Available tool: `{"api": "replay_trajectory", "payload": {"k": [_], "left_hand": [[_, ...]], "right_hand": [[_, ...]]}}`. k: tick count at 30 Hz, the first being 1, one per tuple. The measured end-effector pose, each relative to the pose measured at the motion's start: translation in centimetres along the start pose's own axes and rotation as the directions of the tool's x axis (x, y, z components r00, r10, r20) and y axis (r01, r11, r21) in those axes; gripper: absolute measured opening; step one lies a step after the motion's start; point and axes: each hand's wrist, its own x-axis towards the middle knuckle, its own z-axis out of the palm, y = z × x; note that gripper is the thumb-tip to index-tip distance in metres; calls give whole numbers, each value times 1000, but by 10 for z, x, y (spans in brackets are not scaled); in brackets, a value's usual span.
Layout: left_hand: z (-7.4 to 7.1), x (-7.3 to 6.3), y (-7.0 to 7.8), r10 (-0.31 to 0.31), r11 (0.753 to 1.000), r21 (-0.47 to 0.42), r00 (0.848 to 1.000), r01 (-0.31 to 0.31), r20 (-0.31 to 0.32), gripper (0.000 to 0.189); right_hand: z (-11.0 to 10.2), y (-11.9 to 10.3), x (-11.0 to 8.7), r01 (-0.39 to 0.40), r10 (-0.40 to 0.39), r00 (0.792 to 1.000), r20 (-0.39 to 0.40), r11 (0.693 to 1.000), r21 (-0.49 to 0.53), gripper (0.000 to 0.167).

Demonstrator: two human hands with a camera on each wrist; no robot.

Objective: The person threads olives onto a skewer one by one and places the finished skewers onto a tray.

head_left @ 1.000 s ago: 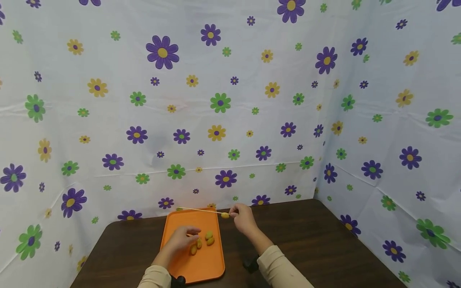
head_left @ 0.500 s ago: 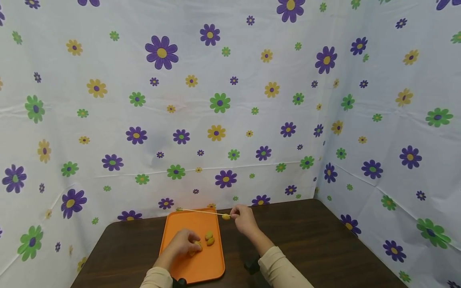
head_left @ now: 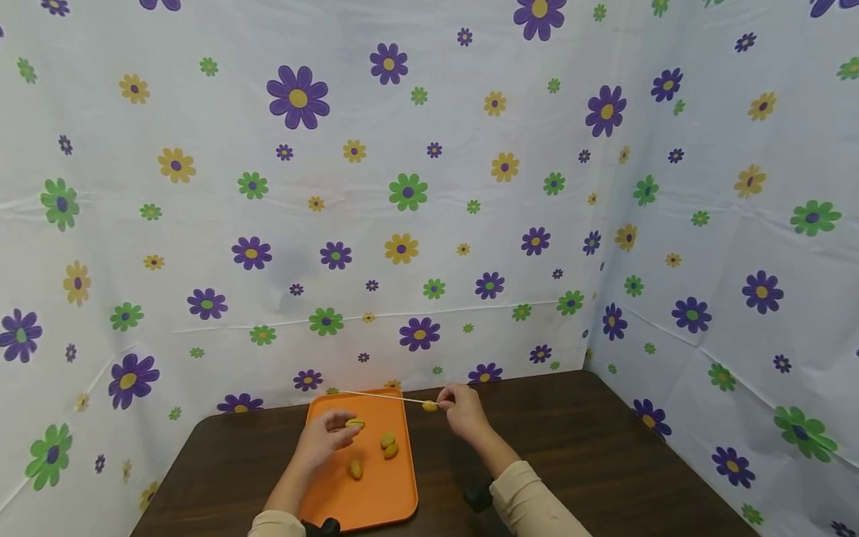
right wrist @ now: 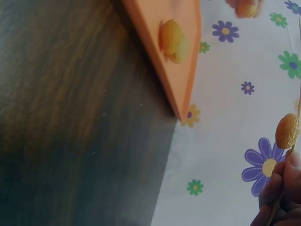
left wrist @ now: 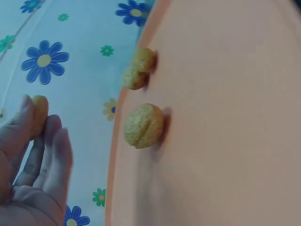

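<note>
My left hand [head_left: 318,441] pinches a golden-brown puffed ball [left wrist: 40,117] between thumb and fingers, above the far left part of the orange tray [head_left: 376,500]. To the right of the tray, my right hand [head_left: 464,412] grips one end of a thin pale skewer [head_left: 382,395]. One puffed ball [right wrist: 287,131] is threaded on that skewer, close to the right fingertips. The skewer's free end points left across the tray's far edge. On the tray lie a single ball [head_left: 356,470] and a pair of balls [head_left: 389,445] side by side.
The tray rests on a dark wooden table [head_left: 570,462]. A white cloth with printed flowers [head_left: 429,224] hangs behind the table and along its right side. Tiny pale specks [right wrist: 104,114] lie on the wood in the right wrist view.
My left hand reached down to the balls on the tray, took one and lifted it up and away. The right hand with the skewer shifted slightly to the right.
</note>
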Motion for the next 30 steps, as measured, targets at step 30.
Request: {"api": "replay_trajectory", "payload": {"k": [30], "left_hand": [[-12,-2,-9,-90,921,-386,993,54,-76,30]], "right_hand": [[7,12,-7,-6,13,992,124,999,-54,21]]}}
